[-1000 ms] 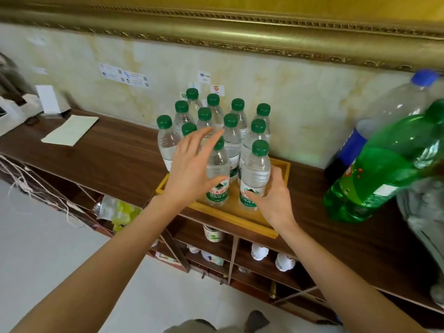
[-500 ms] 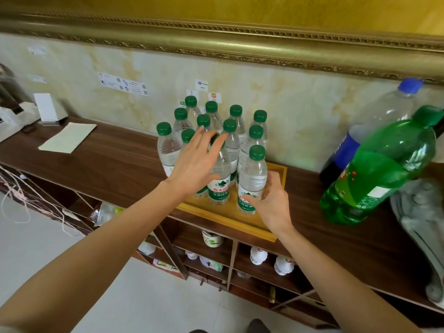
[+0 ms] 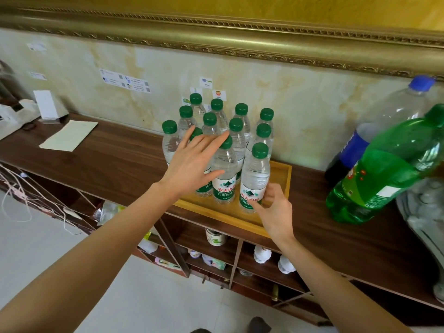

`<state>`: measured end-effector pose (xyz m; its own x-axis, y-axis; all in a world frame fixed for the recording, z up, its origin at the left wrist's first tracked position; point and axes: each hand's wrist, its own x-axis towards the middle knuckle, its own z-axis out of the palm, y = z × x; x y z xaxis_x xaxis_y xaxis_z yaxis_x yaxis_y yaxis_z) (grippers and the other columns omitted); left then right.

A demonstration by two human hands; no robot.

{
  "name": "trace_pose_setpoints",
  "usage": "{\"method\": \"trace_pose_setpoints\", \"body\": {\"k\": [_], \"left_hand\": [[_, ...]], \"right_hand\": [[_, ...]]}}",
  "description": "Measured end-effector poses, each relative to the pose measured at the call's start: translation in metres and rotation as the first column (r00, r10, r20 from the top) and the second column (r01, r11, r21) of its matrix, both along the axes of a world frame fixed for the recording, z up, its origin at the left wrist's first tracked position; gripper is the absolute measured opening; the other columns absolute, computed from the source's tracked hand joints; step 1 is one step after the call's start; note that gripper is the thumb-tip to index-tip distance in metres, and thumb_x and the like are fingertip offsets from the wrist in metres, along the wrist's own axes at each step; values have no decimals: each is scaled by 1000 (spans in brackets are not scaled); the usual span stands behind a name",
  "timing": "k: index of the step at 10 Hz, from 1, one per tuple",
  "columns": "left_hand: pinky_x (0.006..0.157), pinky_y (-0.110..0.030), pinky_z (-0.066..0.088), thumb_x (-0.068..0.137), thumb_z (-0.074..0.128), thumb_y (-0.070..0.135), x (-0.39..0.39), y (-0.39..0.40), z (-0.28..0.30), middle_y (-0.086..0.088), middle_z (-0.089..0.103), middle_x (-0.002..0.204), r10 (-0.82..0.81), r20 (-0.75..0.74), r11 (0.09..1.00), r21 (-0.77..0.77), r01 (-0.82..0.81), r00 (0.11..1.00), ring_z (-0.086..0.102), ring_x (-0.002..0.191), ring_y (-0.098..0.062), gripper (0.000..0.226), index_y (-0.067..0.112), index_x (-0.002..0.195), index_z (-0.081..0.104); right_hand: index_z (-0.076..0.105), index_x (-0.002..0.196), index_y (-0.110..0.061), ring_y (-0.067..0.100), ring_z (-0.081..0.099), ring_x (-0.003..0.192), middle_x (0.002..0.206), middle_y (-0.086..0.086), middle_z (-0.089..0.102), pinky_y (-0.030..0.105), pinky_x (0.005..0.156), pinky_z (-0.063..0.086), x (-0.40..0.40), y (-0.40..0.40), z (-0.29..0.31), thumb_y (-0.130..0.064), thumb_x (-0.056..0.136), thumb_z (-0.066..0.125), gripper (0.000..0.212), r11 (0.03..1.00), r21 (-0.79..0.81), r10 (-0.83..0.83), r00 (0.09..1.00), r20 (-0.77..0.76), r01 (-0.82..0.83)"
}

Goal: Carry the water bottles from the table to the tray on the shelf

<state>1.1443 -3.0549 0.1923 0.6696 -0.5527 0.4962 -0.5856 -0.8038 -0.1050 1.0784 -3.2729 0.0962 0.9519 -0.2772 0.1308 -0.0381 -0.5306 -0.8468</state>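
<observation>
Both hands have barely shifted since a moment ago — the left hand (image 3: 192,164) stays spread, fingers straight, against the water bottles (image 3: 236,140) clustered upright in the wooden tray (image 3: 282,174) on the shelf (image 3: 115,159). Its right-hand counterpart, the right hand (image 3: 276,210), has its grip curled round the base of the nearest bottle (image 3: 254,179), standing at the tray's front — beside a green soda bottle (image 3: 382,174).

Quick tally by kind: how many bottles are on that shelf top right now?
Small water bottles, green caps: 12
Large blue-capped bottle: 1
Large green bottle: 1
Total: 14
</observation>
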Motion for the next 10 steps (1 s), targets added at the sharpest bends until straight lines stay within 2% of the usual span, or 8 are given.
{"method": "trace_pose_setpoints", "body": {"k": [2, 4, 7, 9, 10], "left_hand": [[118, -48, 19, 83, 65, 50, 4, 2, -4, -3, 64, 117, -18, 10, 1000, -19, 18, 1000, 55, 115, -23, 82, 14, 149, 32], [119, -46, 15, 84, 62, 52, 8, 3, -8, -1, 64, 114, -15, -3, 1000, -19, 15, 1000, 55, 114, -21, 83, 14, 150, 29], [118, -49, 16, 83, 62, 51, 7, 3, -7, -2, 63, 111, -16, -12, 1000, -13, 15, 1000, 57, 111, -22, 84, 14, 150, 28], [118, -52, 18, 85, 61, 47, 3, 3, 1, -6, 58, 124, -39, -24, 998, -40, 38, 999, 49, 122, -26, 81, 13, 151, 27], [118, -52, 17, 87, 61, 42, -2, 2, 5, -5, 55, 130, -18, -30, 993, -119, 14, 999, 46, 126, -25, 72, 15, 148, 33]], "right_hand": [[53, 109, -23, 9, 63, 91, 102, -8, 66, 30, 77, 57, 10, 11, -5, -29, 72, 84, 49, 1000, -21, -3, 1000, -9, 2], [51, 112, -23, 9, 62, 94, 107, -6, 65, 24, 77, 54, 13, 10, -7, -31, 73, 84, 51, 1000, -30, 3, 1000, -14, -3], [49, 111, -26, 10, 62, 97, 110, -6, 65, 35, 80, 58, 13, 10, -7, -35, 73, 83, 52, 999, -32, 21, 998, -51, -22], [50, 122, -17, 8, 60, 101, 111, -5, 62, 27, 84, 54, 3, -3, 18, -31, 76, 80, 57, 998, 17, 68, 992, -107, -66], [50, 124, -17, 7, 60, 101, 109, -6, 61, 10, 75, 44, -3, -9, 42, -31, 80, 76, 53, 997, 65, 41, 998, -48, -38]]}}
